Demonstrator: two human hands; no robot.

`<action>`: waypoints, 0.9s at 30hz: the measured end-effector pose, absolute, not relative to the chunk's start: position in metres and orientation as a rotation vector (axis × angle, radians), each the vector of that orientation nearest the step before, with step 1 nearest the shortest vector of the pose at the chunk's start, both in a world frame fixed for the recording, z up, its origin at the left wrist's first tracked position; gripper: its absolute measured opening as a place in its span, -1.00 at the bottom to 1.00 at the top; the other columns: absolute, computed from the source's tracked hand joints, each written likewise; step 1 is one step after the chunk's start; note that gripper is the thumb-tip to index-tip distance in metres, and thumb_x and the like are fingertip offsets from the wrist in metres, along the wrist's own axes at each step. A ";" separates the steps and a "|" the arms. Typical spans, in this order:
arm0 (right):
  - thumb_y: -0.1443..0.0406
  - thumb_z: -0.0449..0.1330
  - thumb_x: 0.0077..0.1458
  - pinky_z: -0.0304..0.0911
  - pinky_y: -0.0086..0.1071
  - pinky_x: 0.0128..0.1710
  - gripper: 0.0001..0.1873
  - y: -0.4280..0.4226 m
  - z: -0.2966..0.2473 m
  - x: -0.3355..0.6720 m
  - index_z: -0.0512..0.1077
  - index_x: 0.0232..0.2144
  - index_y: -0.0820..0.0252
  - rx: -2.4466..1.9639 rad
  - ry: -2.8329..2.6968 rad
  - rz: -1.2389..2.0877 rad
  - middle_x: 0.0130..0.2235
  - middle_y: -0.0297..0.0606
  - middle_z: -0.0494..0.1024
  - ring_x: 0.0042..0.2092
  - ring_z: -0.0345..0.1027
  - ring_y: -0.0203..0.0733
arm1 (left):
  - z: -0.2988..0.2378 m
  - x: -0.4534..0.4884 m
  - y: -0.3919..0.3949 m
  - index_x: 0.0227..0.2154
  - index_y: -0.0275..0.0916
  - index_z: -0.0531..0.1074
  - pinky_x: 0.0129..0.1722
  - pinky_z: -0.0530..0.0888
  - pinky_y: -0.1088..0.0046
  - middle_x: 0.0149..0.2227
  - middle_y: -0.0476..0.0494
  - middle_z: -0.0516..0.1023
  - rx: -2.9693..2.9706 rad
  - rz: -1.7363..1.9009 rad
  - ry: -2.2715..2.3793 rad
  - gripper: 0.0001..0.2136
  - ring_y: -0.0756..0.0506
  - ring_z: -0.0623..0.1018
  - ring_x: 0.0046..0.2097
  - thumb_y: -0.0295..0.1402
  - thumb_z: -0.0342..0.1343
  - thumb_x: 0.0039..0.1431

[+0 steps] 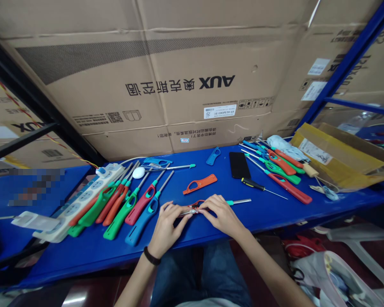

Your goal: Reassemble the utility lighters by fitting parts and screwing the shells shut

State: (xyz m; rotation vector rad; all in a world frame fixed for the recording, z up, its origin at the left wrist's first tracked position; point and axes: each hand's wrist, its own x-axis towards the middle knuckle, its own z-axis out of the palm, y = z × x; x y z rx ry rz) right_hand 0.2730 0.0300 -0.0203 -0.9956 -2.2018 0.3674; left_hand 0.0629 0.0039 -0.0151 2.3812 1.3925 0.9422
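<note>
left hand (168,226), right hand (222,215) | both closing together, pinching red-framed utility lighter (192,207) | lighter sitting between hands over blue table (92,260), metal wand (240,201) pointing right | blue utility lighter (144,224) lying just beside left hand | orange handle shell (200,184) lying beyond

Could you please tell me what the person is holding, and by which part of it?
The left hand and right hand hold a red-handled utility lighter by its handle, behind the green collar and metal rod; fingers hide the exact place.
</note>
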 end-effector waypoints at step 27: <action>0.31 0.10 0.22 0.16 -0.29 -0.20 -0.87 0.031 -0.020 0.275 0.42 -0.36 0.13 -0.952 -2.155 0.389 -0.34 -0.30 0.56 -0.27 0.34 -0.21 | -0.010 0.071 0.007 -0.22 -0.09 0.48 0.14 0.19 0.09 -0.24 -0.03 0.62 2.373 0.990 1.331 -0.87 -0.06 0.56 -0.25 -0.31 0.05 0.24</action>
